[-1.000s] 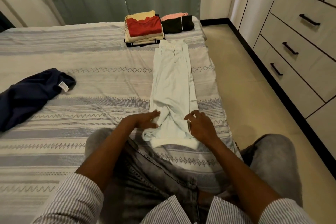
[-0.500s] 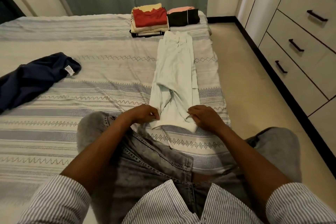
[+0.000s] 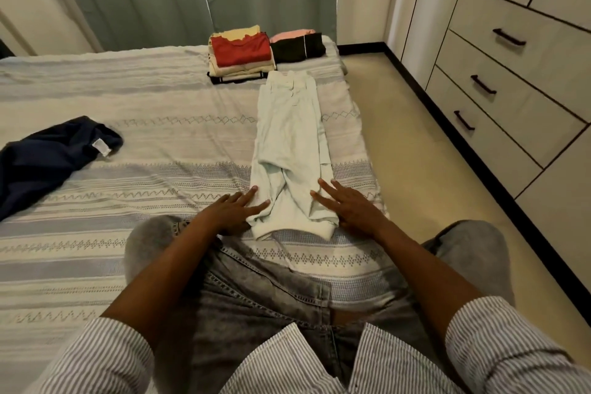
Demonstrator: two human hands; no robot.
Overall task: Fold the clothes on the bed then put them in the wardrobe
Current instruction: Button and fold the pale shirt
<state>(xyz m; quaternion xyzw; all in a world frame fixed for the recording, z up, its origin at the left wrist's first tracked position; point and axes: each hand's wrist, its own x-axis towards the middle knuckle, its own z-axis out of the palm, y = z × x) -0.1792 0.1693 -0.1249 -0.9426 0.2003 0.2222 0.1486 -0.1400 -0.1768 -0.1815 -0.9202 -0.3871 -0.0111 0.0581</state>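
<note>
Both hands, left hand (image 3: 235, 209) and right hand (image 3: 350, 209), have flattened onto the pale shirt (image 3: 289, 150), hiding its corners.

The navy garment (image 3: 48, 163) runs off the left edge, so its full shape cannot be told. In the folded stack (image 3: 241, 56) only the red top piece shows plainly; the layers beneath are thin edges. The pink item (image 3: 292, 33) is mostly hidden behind the black one (image 3: 299, 48). The wardrobe (image 3: 524, 51) is cut off at the right edge.
</note>
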